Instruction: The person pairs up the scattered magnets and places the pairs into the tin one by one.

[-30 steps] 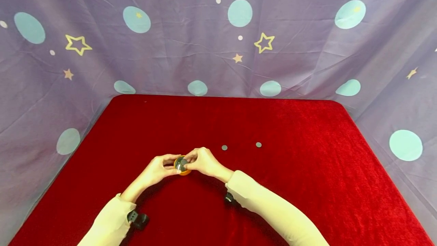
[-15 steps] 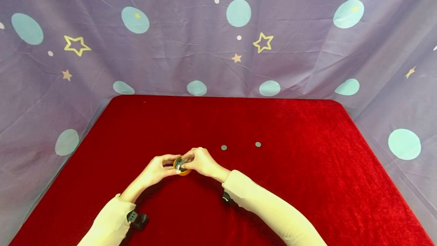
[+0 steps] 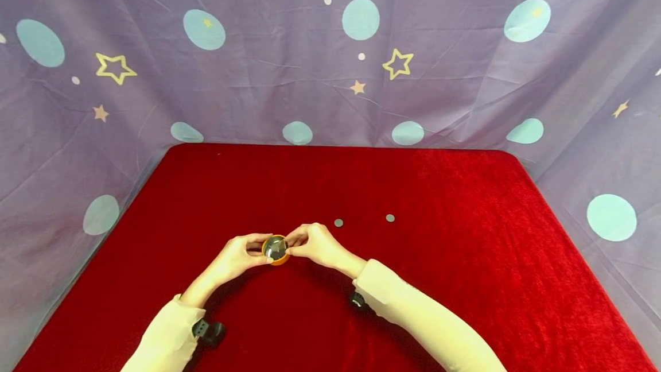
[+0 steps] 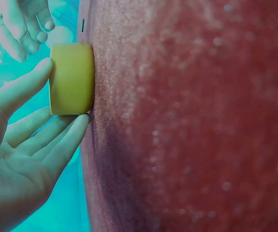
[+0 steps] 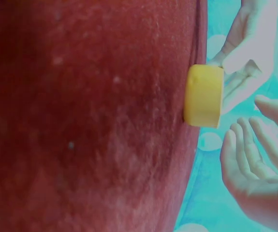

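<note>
A small round bowl point(image 3: 276, 247) with a yellow-orange outside and a dark, glossy inside stands on the red cloth. My left hand point(image 3: 240, 254) grips it from the left; in the left wrist view the thumb lies on its rim and the fingertips touch its lower side. Just right of the bowl is my right hand point(image 3: 313, 244). The right wrist view shows that hand's fingers point(image 5: 249, 150) loosely bent, with nothing visible between them, a little apart from the yellow wall. Two small grey discs point(image 3: 338, 223) lie flat beyond the right hand.
Red velvety cloth point(image 3: 465, 257) covers the table. A purple curtain point(image 3: 289, 96) with stars and pale blue dots hangs behind and on both sides. Black wrist cameras point(image 3: 209, 333) sit at both sleeves.
A second ago my right hand pinched a grey disc over the bowl; the disc is no longer in its fingers. The hand has drawn back right of the rim. My left hand stays put.
</note>
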Motion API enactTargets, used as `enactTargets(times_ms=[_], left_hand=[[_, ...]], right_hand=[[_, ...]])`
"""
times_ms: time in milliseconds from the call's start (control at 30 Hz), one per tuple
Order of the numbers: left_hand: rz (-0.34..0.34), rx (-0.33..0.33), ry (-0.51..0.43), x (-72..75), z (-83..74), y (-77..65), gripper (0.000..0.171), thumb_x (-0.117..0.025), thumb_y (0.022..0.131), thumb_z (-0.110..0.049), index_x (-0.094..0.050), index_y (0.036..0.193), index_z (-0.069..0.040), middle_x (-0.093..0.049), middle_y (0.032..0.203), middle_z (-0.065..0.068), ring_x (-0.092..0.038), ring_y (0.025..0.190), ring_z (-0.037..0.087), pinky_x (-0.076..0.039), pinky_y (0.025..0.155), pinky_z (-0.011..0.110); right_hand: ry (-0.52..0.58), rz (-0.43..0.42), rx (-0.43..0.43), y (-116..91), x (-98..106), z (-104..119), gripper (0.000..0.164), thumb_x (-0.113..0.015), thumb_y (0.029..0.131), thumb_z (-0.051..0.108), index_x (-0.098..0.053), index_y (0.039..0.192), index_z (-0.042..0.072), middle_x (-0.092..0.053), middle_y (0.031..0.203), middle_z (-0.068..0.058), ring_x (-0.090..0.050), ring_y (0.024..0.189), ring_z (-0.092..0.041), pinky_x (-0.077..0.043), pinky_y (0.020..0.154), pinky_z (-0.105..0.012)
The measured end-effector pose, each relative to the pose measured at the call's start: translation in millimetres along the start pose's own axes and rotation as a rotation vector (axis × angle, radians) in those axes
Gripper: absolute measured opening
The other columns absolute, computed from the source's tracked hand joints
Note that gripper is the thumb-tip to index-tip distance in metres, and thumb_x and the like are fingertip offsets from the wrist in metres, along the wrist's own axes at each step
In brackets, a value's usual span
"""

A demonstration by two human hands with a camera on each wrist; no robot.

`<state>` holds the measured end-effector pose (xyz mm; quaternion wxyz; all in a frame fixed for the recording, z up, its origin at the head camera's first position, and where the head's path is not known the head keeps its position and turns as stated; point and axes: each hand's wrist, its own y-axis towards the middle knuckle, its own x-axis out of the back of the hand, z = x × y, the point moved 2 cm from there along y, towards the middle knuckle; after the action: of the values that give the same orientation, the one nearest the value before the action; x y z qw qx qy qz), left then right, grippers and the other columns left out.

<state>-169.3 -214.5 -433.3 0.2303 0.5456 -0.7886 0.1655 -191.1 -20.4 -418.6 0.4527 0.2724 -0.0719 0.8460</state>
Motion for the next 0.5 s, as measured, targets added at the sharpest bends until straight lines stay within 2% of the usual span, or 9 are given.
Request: enactTargets(times_ms=[133, 300, 500], left_hand=[[-0.017, 0.003, 0.044, 0.1, -2.0, 0.1, 0.049, -0.071, 0.073, -0.01, -0.052, 0.114, 0.01, -0.057, 0.107, 0.025, -0.061, 0.088, 0.029, -0.051, 0.071, 0.029], [-0.054, -0.026, 0.103, 0.2, -6.0, -0.9, 0.044, -0.069, 0.074, -0.006, -0.053, 0.111, 0.012, -0.059, 0.102, 0.024, -0.061, 0.084, 0.029, -0.051, 0.069, 0.031], [-0.145, -0.07, 0.195, -0.9, -13.8, -3.1, 0.037, -0.067, 0.077, -0.005, -0.056, 0.11, 0.007, -0.059, 0.104, 0.02, -0.061, 0.086, 0.028, -0.05, 0.072, 0.034]], right_hand=[[0.0, 0.009, 0.018, -5.7, 4.7, 1.2, 0.019, -0.069, 0.075, 0.009, -0.067, 0.092, 0.001, -0.066, 0.082, -0.004, -0.06, 0.072, -0.01, -0.046, 0.062, -0.017], [-0.043, 0.015, 0.051, -12.6, 10.3, 0.8, 0.019, -0.069, 0.075, 0.009, -0.067, 0.092, 0.001, -0.064, 0.081, -0.005, -0.059, 0.072, -0.008, -0.045, 0.062, -0.016], [-0.075, 0.016, 0.07, -21.6, 19.2, -0.7, 0.02, -0.068, 0.077, 0.01, -0.066, 0.095, 0.001, -0.062, 0.084, -0.006, -0.058, 0.074, -0.01, -0.045, 0.064, -0.017]])
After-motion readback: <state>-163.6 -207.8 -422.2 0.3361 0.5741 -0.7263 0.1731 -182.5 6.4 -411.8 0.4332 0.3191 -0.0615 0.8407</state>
